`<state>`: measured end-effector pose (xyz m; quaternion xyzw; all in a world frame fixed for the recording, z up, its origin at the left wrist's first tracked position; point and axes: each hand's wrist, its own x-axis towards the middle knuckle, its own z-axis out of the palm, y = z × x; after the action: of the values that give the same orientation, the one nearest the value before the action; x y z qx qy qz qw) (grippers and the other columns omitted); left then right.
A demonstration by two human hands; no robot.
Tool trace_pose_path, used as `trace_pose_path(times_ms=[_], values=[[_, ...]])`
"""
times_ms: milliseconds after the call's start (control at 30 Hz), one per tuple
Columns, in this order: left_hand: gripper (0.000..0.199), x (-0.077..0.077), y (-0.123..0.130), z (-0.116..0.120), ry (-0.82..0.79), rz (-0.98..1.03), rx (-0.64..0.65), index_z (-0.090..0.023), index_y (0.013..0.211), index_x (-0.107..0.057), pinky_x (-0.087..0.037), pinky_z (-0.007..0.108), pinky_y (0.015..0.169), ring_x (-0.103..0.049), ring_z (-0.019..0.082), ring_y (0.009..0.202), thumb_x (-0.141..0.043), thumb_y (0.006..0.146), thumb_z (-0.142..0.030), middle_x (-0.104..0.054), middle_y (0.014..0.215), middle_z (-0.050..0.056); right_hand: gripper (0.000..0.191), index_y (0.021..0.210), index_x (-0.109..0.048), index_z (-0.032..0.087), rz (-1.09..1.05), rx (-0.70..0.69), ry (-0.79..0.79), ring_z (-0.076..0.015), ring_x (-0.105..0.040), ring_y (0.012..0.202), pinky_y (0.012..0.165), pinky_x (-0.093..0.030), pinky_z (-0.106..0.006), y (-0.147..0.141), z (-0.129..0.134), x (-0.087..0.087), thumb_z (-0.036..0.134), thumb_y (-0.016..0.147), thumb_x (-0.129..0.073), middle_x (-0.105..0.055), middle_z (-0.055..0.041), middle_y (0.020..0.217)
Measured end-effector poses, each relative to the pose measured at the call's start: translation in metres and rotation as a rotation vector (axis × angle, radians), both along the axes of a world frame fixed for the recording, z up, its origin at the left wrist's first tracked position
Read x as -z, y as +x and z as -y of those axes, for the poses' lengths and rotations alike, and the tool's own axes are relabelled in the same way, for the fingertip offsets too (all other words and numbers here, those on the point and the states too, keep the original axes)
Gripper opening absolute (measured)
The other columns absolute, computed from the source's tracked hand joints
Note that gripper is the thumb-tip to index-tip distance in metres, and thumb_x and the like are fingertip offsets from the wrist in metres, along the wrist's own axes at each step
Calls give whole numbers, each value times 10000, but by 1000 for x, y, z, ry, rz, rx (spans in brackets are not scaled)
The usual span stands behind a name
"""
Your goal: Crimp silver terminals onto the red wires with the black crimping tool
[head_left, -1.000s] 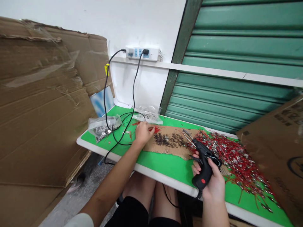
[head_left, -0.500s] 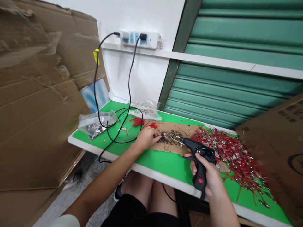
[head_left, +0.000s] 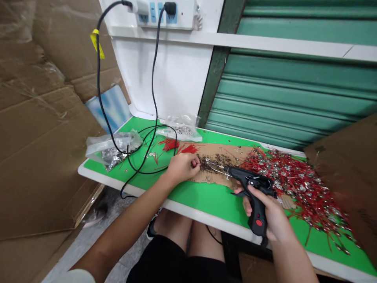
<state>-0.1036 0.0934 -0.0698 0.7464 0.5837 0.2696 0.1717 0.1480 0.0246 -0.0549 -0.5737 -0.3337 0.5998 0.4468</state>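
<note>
My right hand (head_left: pixel 275 216) is wrapped around the grip of a black glue gun (head_left: pixel 250 182), whose nozzle points left over a strip of cardboard (head_left: pixel 235 151). Thin shiny strands trail from the nozzle toward small silver pieces on the cardboard. Dark marks cover the middle of the strip. At its left part, my left hand (head_left: pixel 183 168) is closed in a pinch just short of the nozzle; what sits between the fingertips is too small to make out. Behind that hand lie two bundles of red cord (head_left: pixel 171 144).
A large pile of red cords with silver pieces (head_left: pixel 300 184) spreads across the right of the green tabletop (head_left: pixel 188 200). Clear bags of metal parts (head_left: pixel 113 147) lie left and at the back. Black cables (head_left: pixel 154 86) run down from a power strip (head_left: pixel 182 15). Cardboard boxes (head_left: pixel 44 157) flank the table.
The head view has shifted down and nearer the table. My left hand remains pinched beside the cardboard, and my right hand keeps the glue gun in nearly the same place.
</note>
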Motion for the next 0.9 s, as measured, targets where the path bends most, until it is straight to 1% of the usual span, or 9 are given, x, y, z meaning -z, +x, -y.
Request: trace_pose_path(times_ms=[67,200,333,500,700,800,900], values=[[92,1,0,0,-15,-2,-12,-227,774,-688,-406,214,608,-615,114,695,-608,732,-244,-702,754,-25,458,883,-767,121,9,-19,-14,-110,-418,368,325,-302,-213,0,-1,0,502,629,-785,-523,-25,448],[91,2,2,-1,-10,-9,-18,-225,775,-681,-404,215,612,-592,111,678,-603,748,-263,-680,737,-23,448,811,-764,115,18,-41,-24,-104,-411,367,336,-302,-211,1,-1,0,526,631,-776,-505,-29,429],[88,4,4,-3,34,-7,8,-211,771,-682,-423,222,637,-596,115,702,-612,754,-261,-662,728,-11,469,910,-763,124,0,-22,-26,-107,-413,378,343,-311,-213,2,-2,2,496,626,-790,-524,-23,452],[91,8,4,-4,98,19,6,-205,786,-687,-462,239,721,-622,140,788,-624,758,-263,-688,826,12,426,919,-756,140,-16,-35,-53,-104,-427,393,364,-331,-201,4,-2,4,479,663,-783,-520,-13,454],[101,9,4,-3,105,16,4,-202,788,-695,-472,240,720,-627,145,781,-621,762,-266,-694,813,19,455,945,-751,148,-11,-35,-67,-90,-425,394,359,-321,-194,4,-2,4,482,640,-799,-592,-33,533],[97,9,4,-4,106,26,8,-202,786,-698,-471,239,721,-628,144,785,-624,758,-259,-699,819,17,450,943,-750,143,1,-46,-66,-91,-425,394,365,-323,-189,2,-2,2,483,650,-788,-562,-23,497],[93,9,4,-4,101,35,13,-198,789,-700,-470,234,716,-629,141,783,-631,755,-251,-702,823,18,441,880,-750,127,27,-64,-68,-91,-415,381,358,-304,-185,1,-2,1,510,662,-766,-505,-14,438]])
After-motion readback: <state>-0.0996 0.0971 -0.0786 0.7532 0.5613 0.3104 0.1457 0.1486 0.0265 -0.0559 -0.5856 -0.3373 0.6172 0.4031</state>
